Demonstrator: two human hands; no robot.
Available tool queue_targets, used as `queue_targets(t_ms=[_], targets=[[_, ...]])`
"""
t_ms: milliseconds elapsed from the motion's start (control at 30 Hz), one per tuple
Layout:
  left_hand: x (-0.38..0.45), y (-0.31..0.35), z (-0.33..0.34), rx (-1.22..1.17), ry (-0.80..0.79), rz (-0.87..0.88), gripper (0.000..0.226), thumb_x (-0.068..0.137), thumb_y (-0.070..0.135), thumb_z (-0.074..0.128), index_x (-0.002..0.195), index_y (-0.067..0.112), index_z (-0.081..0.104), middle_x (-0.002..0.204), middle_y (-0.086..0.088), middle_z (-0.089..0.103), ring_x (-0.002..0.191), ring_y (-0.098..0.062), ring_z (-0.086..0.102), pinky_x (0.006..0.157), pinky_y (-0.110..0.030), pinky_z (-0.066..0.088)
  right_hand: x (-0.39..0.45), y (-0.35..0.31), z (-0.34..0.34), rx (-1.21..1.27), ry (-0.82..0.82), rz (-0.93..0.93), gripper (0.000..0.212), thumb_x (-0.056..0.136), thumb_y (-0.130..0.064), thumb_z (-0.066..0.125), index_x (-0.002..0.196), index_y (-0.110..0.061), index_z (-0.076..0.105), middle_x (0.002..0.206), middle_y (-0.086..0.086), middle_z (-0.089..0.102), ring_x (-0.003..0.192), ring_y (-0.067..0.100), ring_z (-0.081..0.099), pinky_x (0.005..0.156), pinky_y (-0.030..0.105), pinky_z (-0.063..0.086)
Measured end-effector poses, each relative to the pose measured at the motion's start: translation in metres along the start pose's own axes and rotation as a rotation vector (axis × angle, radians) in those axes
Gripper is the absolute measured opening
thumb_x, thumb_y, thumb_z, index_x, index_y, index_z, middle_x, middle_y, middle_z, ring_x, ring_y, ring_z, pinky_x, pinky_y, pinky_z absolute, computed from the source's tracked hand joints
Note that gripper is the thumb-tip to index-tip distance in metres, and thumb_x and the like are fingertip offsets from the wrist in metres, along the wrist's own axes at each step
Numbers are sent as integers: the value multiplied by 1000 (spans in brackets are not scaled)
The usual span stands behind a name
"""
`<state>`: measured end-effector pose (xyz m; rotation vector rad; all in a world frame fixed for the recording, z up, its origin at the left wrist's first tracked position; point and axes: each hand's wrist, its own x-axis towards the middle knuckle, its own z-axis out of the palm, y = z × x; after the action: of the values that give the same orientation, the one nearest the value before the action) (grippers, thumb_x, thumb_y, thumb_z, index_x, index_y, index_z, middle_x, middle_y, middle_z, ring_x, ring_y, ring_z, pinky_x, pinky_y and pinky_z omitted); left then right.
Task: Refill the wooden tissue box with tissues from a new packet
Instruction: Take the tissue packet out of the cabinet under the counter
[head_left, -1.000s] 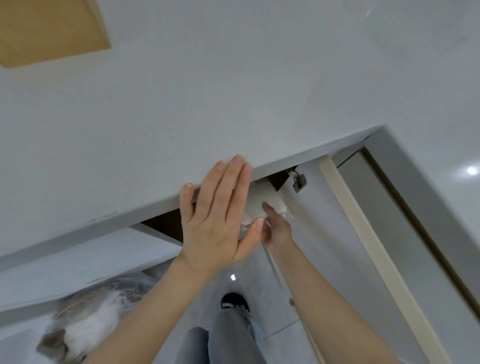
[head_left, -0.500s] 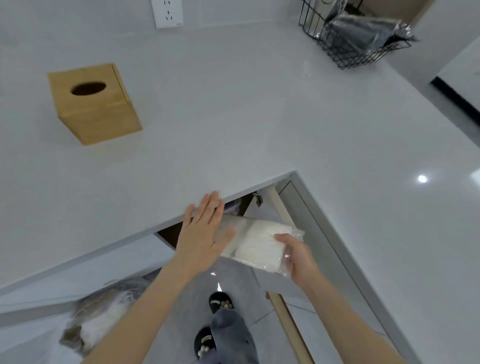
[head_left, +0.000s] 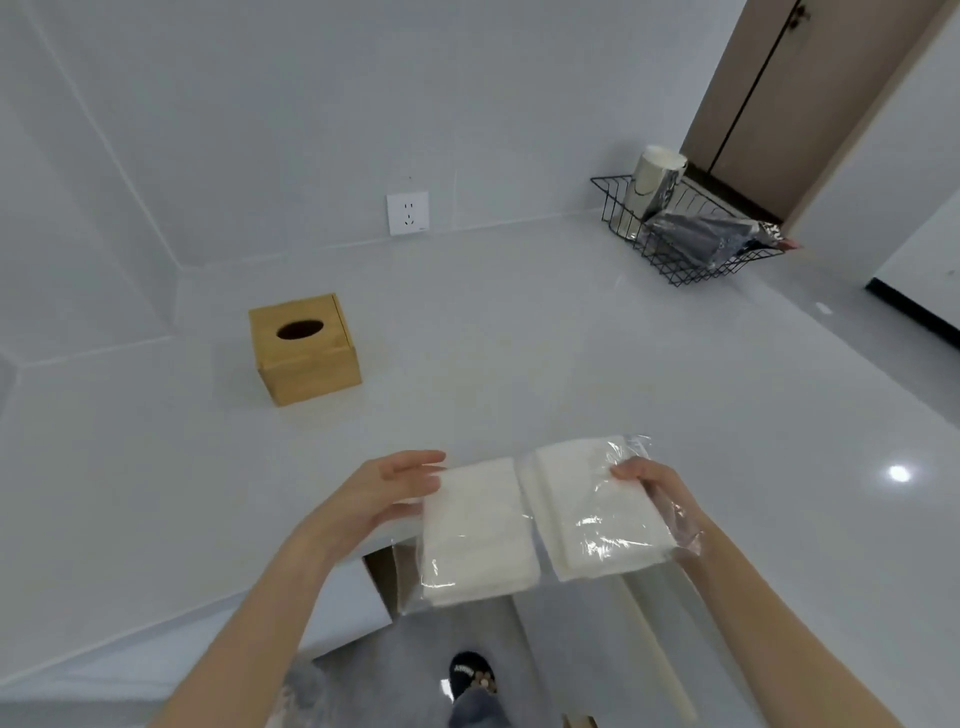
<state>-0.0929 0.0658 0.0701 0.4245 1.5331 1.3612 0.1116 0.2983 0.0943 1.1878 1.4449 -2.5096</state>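
Nearest the camera, at the bottom edge, a black sandal (head_left: 471, 673) on a foot stands on the grey floor (head_left: 415, 670). Just above it, 2 bare forearms reach forward and hold up a clear plastic packet of white tissues (head_left: 540, 514), which shows as 2 soft white stacks side by side under the crinkled film. The packet hangs in the air over the front edge of the glossy white countertop (head_left: 519, 353), not resting on it. The right hand (head_left: 652, 486) grips the right end of the packet, its thumb pressed on top of the film and its other fingers hidden underneath. The left hand (head_left: 379, 491) lies against the left end with its fingers nearly straight and held together, touching the side of the stack rather than curling round it. Farther back and to the left, well apart from the packet, the square light-wood tissue box (head_left: 304, 356) stands upright on the countertop, its dark oval slot on top showing no tissue. Beyond it, a white wall socket (head_left: 408, 213) sits on the white wall. At the far right corner, a black wire basket (head_left: 685, 228) holds a pale cylindrical container (head_left: 655, 174) and dark shiny packaging (head_left: 711, 236), with a brown door (head_left: 795, 98) behind it.
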Motion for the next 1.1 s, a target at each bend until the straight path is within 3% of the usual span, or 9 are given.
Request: queue_targets(t_ms=[200,333,500,700,833,900,967,1033,1100], targets=[[21,37,-42,-80,65,-62,39,77,3,70,112,17,60,89,-2,72,81,-11,68,68,-17,56,56,-51,29,-85,-12,-21,10,82,-11,50,80,-3,56,54,9,70,47,22,68,46,30,57],[52,42,-62,-57,132,-144,44,74,6,74,115,17,60,93,-5,60,83,-18,56,73,-23,53,110,-83,38,-209,-129,11,25,72,-18,67,88,1,64,68,11,71,60,24,68,65,33,55],[101,45,-64,19,390,-137,61,60,15,75,118,14,56,109,-4,60,84,-13,59,67,-20,48,173,-112,35,-396,-171,77,13,83,-15,65,84,-2,67,66,7,70,55,18,67,53,24,54],[156,31,-58,75,708,-76,59,67,5,78,120,11,53,111,-6,51,81,-17,56,71,-27,50,238,-128,25,-694,-25,62,35,79,-30,72,55,-14,51,51,3,47,45,17,46,50,22,39],[181,26,-49,263,831,-30,47,78,6,69,122,7,52,113,-9,54,70,-6,51,62,-13,38,272,-139,26,-1095,127,8,45,77,-39,68,51,-14,41,51,3,50,49,20,49,53,25,38],[189,26,-45,364,861,-9,42,81,6,65,121,4,53,112,-9,50,70,-9,50,67,-16,37,280,-147,29,-1339,207,11,40,74,-48,66,59,-17,46,60,-2,54,62,18,56,57,26,37],[197,26,-44,471,857,14,37,82,3,61,119,3,53,119,-14,46,80,-18,51,75,-13,32,285,-152,35,-1449,258,-29,43,72,-50,68,95,-17,54,91,0,58,97,22,57,70,30,41],[203,29,-46,526,843,1,35,84,3,59,119,3,54,131,-16,41,99,-24,50,80,-9,27,292,-153,39,-1508,254,-139,70,73,-44,70,129,-15,40,125,5,50,124,26,41,91,36,40],[207,32,-51,581,825,-2,35,85,5,59,120,3,53,136,-16,38,117,-25,46,85,-10,24,298,-151,46,-1587,151,-284,71,77,-38,68,136,-16,36,138,5,43,132,25,32,102,37,34]])
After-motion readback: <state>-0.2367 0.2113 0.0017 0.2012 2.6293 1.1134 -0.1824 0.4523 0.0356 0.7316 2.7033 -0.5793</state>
